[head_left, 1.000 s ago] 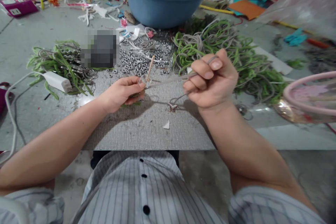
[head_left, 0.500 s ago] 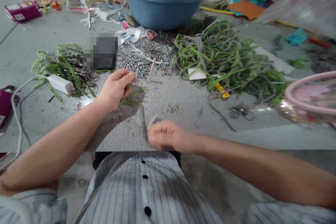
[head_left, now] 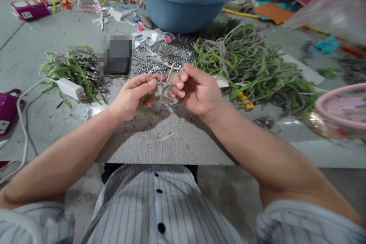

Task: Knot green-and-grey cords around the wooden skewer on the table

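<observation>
My left hand (head_left: 134,97) is closed in a pinch over the table, holding a green and grey cord (head_left: 148,111) whose green part hangs below the fingers. Something thin and pale shows at its fingertips, too small to make out. Close by on the right, my right hand (head_left: 198,89) has its fingers curled round a grey stretch of the cord. A thin wooden stick (head_left: 170,73) stands tilted between the hands. Beyond them lie many small shiny metal beads (head_left: 147,65).
A heap of green and grey cords (head_left: 251,61) lies at right, and a smaller bundle with metal rings (head_left: 73,63) at left beside a white adapter (head_left: 70,89). A blue basin (head_left: 185,11) stands behind. A dark, partly blurred device (head_left: 118,57) and a pink-rimmed basket (head_left: 340,101) flank the work area.
My right hand has moved up and away from the table's front edge to beside my left hand. The grey cord no longer stretches down toward the edge. My left hand stays nearly in place.
</observation>
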### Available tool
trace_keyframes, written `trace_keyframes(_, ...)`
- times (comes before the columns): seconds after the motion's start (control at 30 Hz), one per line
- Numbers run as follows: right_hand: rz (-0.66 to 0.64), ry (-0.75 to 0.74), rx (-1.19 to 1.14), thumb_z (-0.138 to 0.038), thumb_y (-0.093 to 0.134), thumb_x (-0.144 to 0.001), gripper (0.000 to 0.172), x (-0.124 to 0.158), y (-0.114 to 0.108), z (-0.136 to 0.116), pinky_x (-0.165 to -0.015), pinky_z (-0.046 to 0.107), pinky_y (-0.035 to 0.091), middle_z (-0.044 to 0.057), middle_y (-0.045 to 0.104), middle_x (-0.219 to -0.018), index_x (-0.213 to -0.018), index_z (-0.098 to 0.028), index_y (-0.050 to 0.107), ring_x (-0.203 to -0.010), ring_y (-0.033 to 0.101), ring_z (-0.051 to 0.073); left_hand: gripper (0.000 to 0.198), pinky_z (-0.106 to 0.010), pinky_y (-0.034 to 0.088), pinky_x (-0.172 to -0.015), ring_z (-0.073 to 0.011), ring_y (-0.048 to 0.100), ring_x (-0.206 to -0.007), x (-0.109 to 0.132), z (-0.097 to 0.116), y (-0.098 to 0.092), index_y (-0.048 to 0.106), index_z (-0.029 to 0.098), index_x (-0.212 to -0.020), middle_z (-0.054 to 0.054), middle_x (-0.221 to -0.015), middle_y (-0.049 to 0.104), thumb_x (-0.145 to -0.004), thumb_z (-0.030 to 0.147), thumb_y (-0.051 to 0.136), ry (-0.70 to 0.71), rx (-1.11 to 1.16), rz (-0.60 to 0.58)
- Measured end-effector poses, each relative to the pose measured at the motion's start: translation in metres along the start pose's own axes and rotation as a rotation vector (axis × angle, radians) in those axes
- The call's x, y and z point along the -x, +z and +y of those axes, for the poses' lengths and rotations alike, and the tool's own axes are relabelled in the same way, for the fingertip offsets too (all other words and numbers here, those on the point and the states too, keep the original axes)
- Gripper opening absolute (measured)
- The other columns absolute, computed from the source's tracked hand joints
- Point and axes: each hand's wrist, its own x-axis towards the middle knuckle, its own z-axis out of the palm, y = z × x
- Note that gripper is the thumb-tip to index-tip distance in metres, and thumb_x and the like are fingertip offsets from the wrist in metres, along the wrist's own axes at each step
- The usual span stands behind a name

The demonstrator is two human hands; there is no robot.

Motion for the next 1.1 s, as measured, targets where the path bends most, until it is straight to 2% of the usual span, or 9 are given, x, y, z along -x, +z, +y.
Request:
trace_keyframes(0.13,0.002,0.016,0.044,-0.055,0.055,-0.089,0.048,0.0,0.003,0.01,-0.048,0.024,0.041,-0.007,0.043,-0.053,-0.057,-0.021,0.042,-0.041,0.037,0.006,0.027,-0.023,0.033,-0.044,-0.0049,0.041,-0.047,0.001,0.0,0.001,0.048,0.017,-0.066,-0.003,-0.082,0.063,-0.083,0.03,0.063,-0.028,-0.002,-0.014)
trace_keyframes(0.3,-0.025,-0.014,0.094,-0.055,0.057,-0.088,0.047,0.007,0.001,0.003,-0.044,0.022,0.038,-0.006,0.046,-0.054,-0.058,-0.02,0.044,-0.04,0.035,0.005,0.017,-0.023,0.032,-0.044,-0.0065,0.041,-0.047,0.0,-0.004,0.001,0.057,0.018,-0.073,-0.001,-0.074,0.059,-0.083,0.03,0.063,-0.052,-0.023,-0.013)
trace_keyframes(0.43,-0.042,-0.082,0.177,-0.056,0.066,-0.081,0.044,0.018,-0.001,0.004,-0.041,0.021,0.032,-0.005,0.049,-0.055,-0.061,-0.02,0.052,-0.043,0.038,0.005,0.014,-0.023,0.043,-0.064,-0.0093,0.05,-0.065,-0.004,-0.013,-0.001,0.061,0.018,-0.074,-0.001,-0.078,0.058,-0.081,0.029,0.066,0.121,-0.158,0.071)
trace_keyframes(0.5,-0.03,-0.11,0.227,-0.057,0.068,-0.078,0.042,0.024,-0.002,0.01,-0.041,0.02,0.03,-0.005,0.05,-0.056,-0.065,-0.019,0.057,-0.046,0.04,0.006,0.015,-0.023,0.043,-0.07,-0.0107,0.051,-0.071,-0.004,-0.015,-0.002,0.061,0.018,-0.07,0.0,-0.076,0.057,-0.081,0.027,0.065,0.202,-0.285,0.131)
trace_keyframes(0.63,-0.035,-0.165,0.307,-0.052,0.066,-0.082,0.032,0.031,-0.004,0.025,-0.043,0.021,0.032,-0.004,0.054,-0.059,-0.078,-0.02,0.064,-0.048,0.041,0.006,0.021,-0.024,0.035,-0.056,-0.0102,0.041,-0.057,-0.002,-0.009,0.001,0.057,0.018,-0.063,0.002,-0.058,0.049,-0.084,0.023,0.06,0.203,-0.482,0.218)
trace_keyframes(0.83,-0.006,-0.243,0.457,-0.039,0.057,-0.09,0.02,0.036,0.002,0.036,-0.047,0.023,0.038,-0.004,0.057,-0.07,-0.096,-0.023,0.067,-0.049,0.042,0.007,0.022,-0.021,0.032,-0.05,-0.0071,0.039,-0.048,0.004,-0.003,0.008,0.057,0.017,-0.061,0.004,-0.051,0.049,-0.083,0.019,0.059,0.206,-0.64,0.167)
trace_keyframes(1.0,-0.017,-0.273,0.546,-0.028,0.051,-0.091,0.027,0.036,0.0,0.04,-0.049,0.025,0.042,-0.003,0.057,-0.074,-0.112,-0.023,0.066,-0.05,0.045,0.007,0.021,-0.021,0.041,-0.055,-0.0087,0.051,-0.054,0.003,-0.016,0.006,0.063,0.016,-0.066,0.001,-0.058,0.059,-0.084,0.023,0.057,0.211,-0.578,0.043)
trace_keyframes(1.1,-0.015,-0.285,0.618,-0.025,0.049,-0.091,0.031,0.035,-0.004,0.043,-0.049,0.025,0.043,-0.002,0.057,-0.072,-0.117,-0.023,0.066,-0.05,0.045,0.008,0.025,-0.02,0.043,-0.055,-0.0087,0.052,-0.054,0.003,-0.02,0.004,0.063,0.015,-0.062,0.0,-0.058,0.06,-0.085,0.025,0.056,0.208,-0.554,-0.031)
